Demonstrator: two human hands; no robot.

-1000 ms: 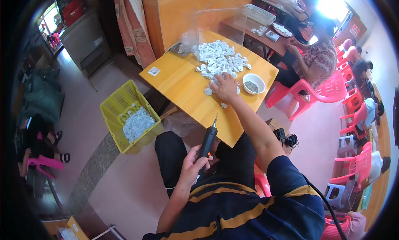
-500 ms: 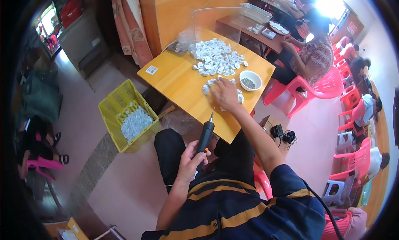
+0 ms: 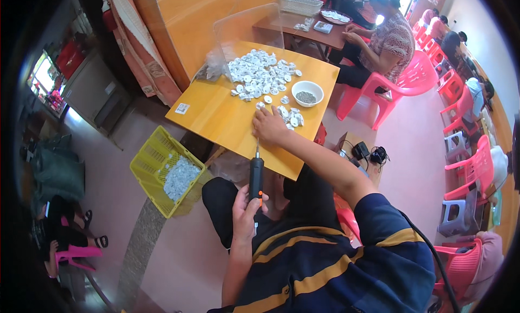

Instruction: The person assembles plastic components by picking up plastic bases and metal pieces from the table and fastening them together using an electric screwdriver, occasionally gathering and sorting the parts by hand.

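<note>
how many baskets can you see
2: a yellow basket, low down left of the wooden table, and a white basket on the brown table behind; others may be hidden.

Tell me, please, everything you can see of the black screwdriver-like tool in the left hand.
The black tool has a rounded, plastic-looking body, an orange button and a slim, metallic-looking bit. The left hand grips its lower part, the thumb near the button. It points away from the wearer, the tip seen against the yellow table; whether they touch is unclear. Its lower end is mostly hidden by the hand, and nothing shows whether it is running.
</note>
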